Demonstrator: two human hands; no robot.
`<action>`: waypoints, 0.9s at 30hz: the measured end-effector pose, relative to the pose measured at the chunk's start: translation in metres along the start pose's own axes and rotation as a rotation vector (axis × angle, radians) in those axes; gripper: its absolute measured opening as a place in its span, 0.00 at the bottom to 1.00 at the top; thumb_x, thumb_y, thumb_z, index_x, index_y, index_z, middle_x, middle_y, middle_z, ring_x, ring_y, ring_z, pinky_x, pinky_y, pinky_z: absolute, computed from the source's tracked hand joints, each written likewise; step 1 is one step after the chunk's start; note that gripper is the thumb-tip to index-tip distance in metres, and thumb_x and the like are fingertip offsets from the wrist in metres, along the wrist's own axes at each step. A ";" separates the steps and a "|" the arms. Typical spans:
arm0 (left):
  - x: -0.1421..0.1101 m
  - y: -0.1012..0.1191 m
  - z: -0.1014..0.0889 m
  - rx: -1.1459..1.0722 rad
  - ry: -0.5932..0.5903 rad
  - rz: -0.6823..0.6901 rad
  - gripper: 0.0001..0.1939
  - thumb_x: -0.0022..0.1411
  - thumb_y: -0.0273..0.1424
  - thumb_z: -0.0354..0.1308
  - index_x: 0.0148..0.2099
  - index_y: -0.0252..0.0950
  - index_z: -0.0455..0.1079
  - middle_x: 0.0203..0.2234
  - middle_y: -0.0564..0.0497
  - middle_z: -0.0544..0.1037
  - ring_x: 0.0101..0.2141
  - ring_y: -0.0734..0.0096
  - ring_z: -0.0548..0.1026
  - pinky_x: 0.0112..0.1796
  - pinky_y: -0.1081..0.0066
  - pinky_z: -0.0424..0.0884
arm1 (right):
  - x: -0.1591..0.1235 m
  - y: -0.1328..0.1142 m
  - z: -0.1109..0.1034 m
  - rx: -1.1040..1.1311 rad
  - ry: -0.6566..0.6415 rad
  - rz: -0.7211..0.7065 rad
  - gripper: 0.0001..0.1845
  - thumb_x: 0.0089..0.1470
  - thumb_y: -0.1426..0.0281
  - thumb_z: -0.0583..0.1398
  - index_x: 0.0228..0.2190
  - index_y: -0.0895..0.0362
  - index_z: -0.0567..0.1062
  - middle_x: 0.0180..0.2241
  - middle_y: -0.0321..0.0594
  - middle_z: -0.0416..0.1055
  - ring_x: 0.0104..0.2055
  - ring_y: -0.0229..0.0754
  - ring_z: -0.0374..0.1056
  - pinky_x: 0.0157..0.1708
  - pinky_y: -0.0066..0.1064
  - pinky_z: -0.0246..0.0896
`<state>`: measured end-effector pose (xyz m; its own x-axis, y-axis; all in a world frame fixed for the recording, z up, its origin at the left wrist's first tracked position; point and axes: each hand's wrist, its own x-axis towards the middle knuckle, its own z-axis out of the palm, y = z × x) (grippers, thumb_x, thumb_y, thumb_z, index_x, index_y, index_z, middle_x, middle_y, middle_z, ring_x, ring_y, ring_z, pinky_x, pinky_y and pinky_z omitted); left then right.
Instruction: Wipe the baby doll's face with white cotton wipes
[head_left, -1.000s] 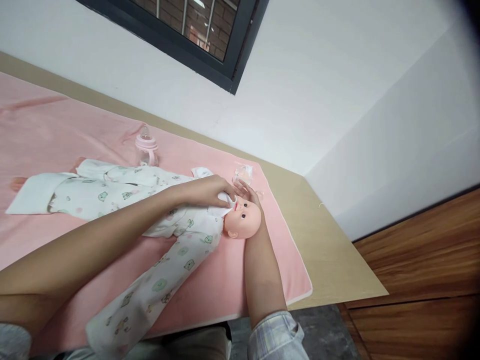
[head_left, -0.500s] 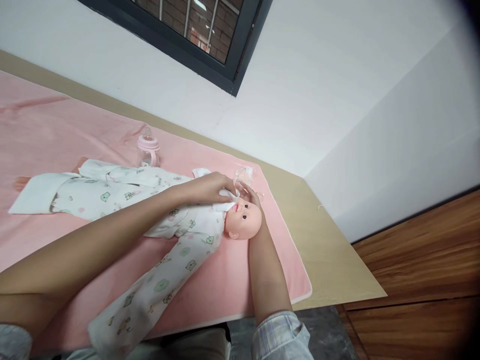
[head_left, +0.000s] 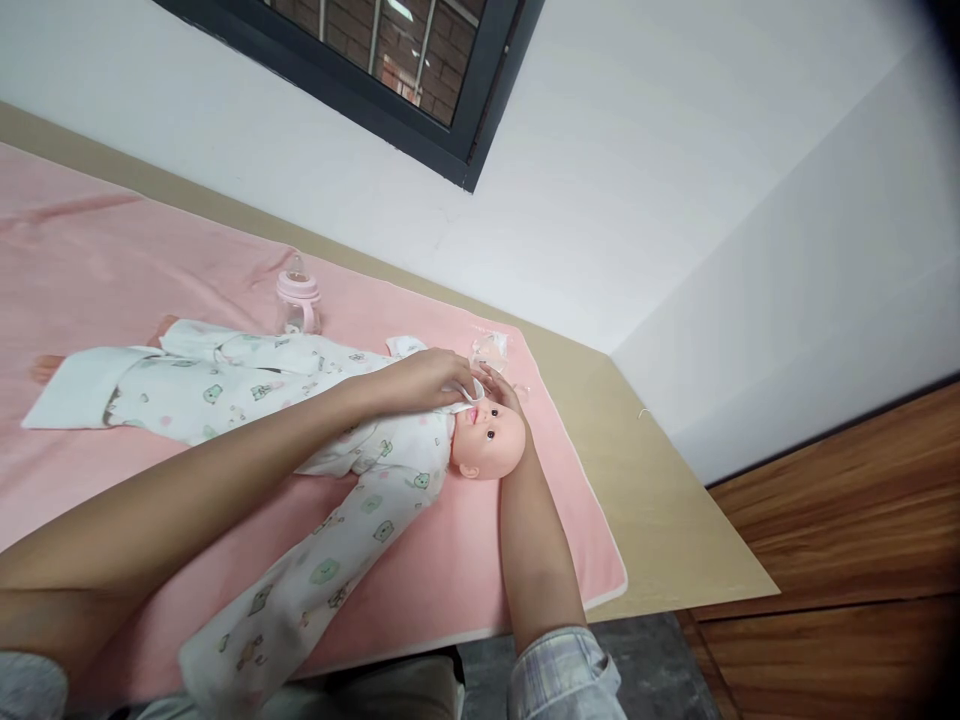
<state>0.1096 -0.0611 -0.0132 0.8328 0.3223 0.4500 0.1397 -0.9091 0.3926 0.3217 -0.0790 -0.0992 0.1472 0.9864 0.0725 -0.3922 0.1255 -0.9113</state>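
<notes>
A baby doll (head_left: pixel 489 441) lies on a pink blanket (head_left: pixel 90 270), dressed in a white romper (head_left: pixel 247 390) printed with small green bears. My left hand (head_left: pixel 424 378) rests on the doll's chest, fingers pinched on the white collar by its chin. My right hand (head_left: pixel 501 392) reaches round behind the doll's head, and its fingertips meet the same collar. The head hides most of that hand. One empty sleeve (head_left: pixel 300 580) of the romper trails toward me.
A pink baby bottle (head_left: pixel 297 302) stands on the blanket beyond the doll. A small clear plastic piece (head_left: pixel 489 350) lies near the blanket's far corner. The tan tabletop (head_left: pixel 667 520) ends at the right over a wooden floor. A white wall with a dark-framed window rises behind.
Both hands stay at the doll's collar with only slight finger movement. The view has shifted a little.
</notes>
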 end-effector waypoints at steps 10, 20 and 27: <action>0.001 0.005 0.001 0.033 0.036 -0.004 0.13 0.65 0.20 0.54 0.41 0.35 0.80 0.37 0.48 0.81 0.38 0.64 0.78 0.41 0.70 0.67 | 0.011 0.012 -0.011 0.068 -0.012 0.030 0.16 0.56 0.63 0.63 0.47 0.50 0.76 0.49 0.35 0.80 0.58 0.43 0.73 0.68 0.42 0.61; -0.002 0.015 -0.005 -0.055 0.029 0.041 0.16 0.64 0.16 0.51 0.40 0.36 0.79 0.37 0.50 0.79 0.34 0.70 0.76 0.40 0.74 0.67 | 0.004 0.003 -0.005 0.025 -0.020 0.012 0.17 0.57 0.64 0.62 0.48 0.51 0.75 0.49 0.35 0.79 0.60 0.41 0.71 0.68 0.39 0.59; -0.001 0.022 -0.003 -0.053 -0.006 0.134 0.19 0.59 0.11 0.52 0.38 0.35 0.80 0.35 0.50 0.79 0.33 0.71 0.76 0.39 0.76 0.67 | 0.011 0.005 -0.011 -0.018 -0.056 0.017 0.17 0.57 0.62 0.63 0.47 0.51 0.75 0.47 0.36 0.80 0.55 0.44 0.74 0.65 0.42 0.63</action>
<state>0.1107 -0.0803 -0.0028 0.8456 0.1972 0.4961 -0.0012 -0.9286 0.3712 0.3320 -0.0684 -0.1072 0.0892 0.9929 0.0789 -0.3776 0.1070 -0.9197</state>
